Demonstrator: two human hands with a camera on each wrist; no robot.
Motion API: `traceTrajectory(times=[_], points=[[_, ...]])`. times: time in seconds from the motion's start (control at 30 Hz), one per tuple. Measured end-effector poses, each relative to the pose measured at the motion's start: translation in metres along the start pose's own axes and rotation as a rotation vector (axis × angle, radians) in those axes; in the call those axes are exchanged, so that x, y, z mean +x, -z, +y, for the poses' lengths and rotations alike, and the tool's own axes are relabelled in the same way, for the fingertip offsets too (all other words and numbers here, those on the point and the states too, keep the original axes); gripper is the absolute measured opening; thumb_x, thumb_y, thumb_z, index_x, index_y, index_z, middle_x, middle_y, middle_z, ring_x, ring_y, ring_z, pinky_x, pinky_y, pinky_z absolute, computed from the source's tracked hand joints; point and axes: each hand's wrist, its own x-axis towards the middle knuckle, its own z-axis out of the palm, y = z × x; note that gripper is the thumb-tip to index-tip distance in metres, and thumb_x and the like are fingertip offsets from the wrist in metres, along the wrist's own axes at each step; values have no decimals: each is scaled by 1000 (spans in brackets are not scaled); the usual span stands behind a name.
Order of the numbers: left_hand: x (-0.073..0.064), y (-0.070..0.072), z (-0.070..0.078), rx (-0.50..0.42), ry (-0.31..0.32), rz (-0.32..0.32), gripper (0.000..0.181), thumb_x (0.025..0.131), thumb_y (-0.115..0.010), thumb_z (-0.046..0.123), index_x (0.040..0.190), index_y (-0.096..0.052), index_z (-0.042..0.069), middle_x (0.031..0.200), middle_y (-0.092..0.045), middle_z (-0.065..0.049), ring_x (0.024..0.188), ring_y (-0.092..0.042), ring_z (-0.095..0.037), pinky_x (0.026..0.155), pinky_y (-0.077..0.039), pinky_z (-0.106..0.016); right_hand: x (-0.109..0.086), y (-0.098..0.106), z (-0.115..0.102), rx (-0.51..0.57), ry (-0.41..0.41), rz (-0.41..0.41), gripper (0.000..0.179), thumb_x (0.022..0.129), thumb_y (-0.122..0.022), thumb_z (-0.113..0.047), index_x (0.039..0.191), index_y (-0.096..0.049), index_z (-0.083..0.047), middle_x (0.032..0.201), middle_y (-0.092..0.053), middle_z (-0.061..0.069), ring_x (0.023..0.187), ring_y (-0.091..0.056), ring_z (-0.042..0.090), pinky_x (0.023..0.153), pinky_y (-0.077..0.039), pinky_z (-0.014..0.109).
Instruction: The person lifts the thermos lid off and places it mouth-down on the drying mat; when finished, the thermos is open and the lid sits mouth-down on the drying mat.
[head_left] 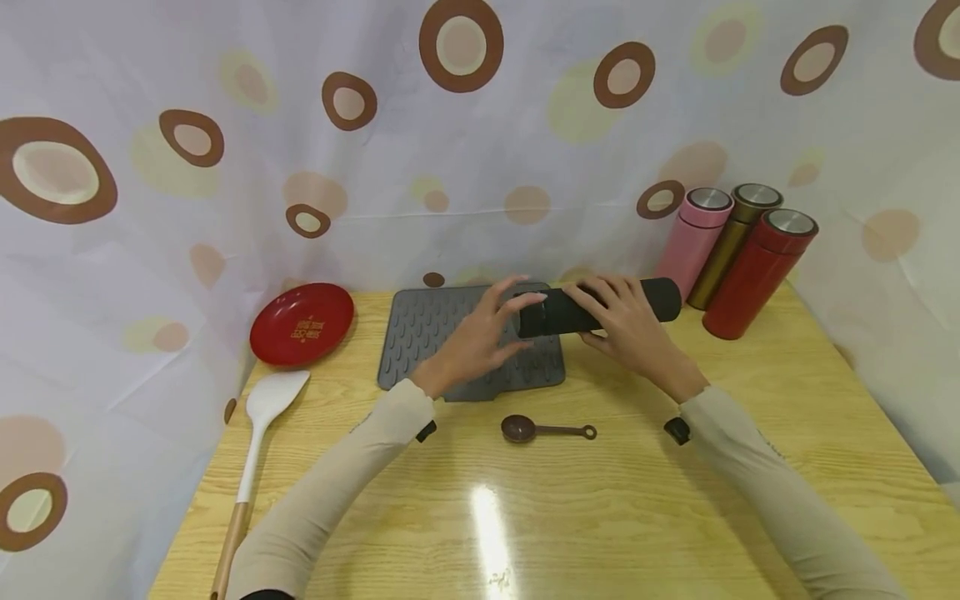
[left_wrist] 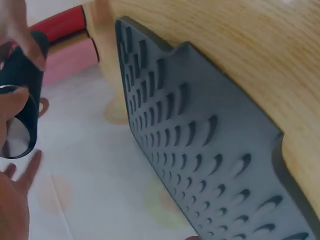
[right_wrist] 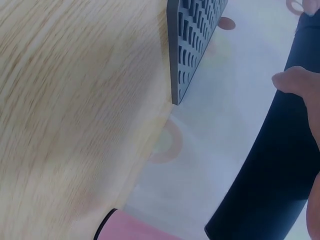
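A black thermos bottle lies sideways in the air over the right part of a grey ridged mat. My right hand grips its middle, fingers over the top and thumb at the near side. Around the lid end at the left, my left hand has its fingers spread, one fingertip over the lid's edge. The left wrist view shows the round, silvery end of the bottle facing that hand. In the right wrist view the bottle's dark body runs along the right side, with a right-hand finger on it.
Three thermoses, pink, gold and red, stand at the back right. A brown measuring spoon lies in front of the mat. At left are a red plate and a white spatula. A patterned curtain hangs behind.
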Motion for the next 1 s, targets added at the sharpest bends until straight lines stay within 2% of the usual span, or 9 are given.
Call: traceTrajectory(times=[0.07,0.17,0.4,0.53,0.63,0.73,0.83,0.9,1.0], points=[[-2,0,0,22,-39,21,74,94,-81,11,151,-34,17,160,-31,-18,128,-55,-34,91,-57,-36,0,-1,0,-1,5,7,88,72,-98,-15,148,-55,-6,138,-57,24,121,-54,47,97,-43,64],[-3,0,3,-85,11,50,66,94,-79,7,148,-41,11,155,-39,-18,137,-51,-33,102,-56,-38,0,-1,-1,1,-1,10,88,72,-98,-14,148,-55,-7,138,-57,25,122,-54,47,96,-42,64],[4,4,17,-513,505,68,55,107,-59,44,148,-47,9,129,-61,-12,90,-71,-25,79,-63,-43,2,-1,-5,-1,-2,23,89,70,-99,-14,147,-55,-7,135,-57,25,120,-55,49,96,-43,64],[6,6,19,-539,599,58,59,108,-54,49,153,-42,12,141,-56,-13,106,-70,-29,82,-62,-43,3,-1,-7,-7,8,36,88,71,-99,-15,147,-55,-6,133,-58,26,119,-56,49,96,-43,65],[3,5,15,-415,441,41,72,103,-67,44,160,-32,18,159,-37,-15,138,-51,-31,96,-59,-46,2,-1,-8,-9,5,48,87,72,-98,-15,147,-56,-5,133,-58,26,119,-56,50,96,-43,65],[-1,7,7,-92,124,8,85,93,-82,38,159,-30,23,165,-22,-17,151,-34,-37,109,-51,-48,2,-1,-8,-7,1,56,85,72,-98,-15,146,-56,-4,133,-58,26,118,-57,50,96,-44,65],[-5,9,0,204,-137,33,84,87,-89,26,153,-36,23,162,-27,-19,150,-36,-40,111,-50,-44,3,-1,-8,1,-2,64,86,71,-99,-14,145,-57,-3,133,-58,26,117,-57,50,96,-44,65],[-6,9,-3,250,-202,46,79,88,-87,15,151,-39,23,159,-32,-18,151,-36,-41,114,-48,-42,4,-2,-8,9,-1,66,86,71,-99,-13,145,-56,-3,134,-58,26,118,-56,49,95,-44,65],[-8,11,-4,225,-209,56,75,90,-83,2,151,-43,20,159,-37,-17,151,-38,-38,105,-55,-38,5,-2,-10,22,8,69,85,71,-98,-14,145,-57,-2,134,-58,27,117,-56,48,95,-44,65]])
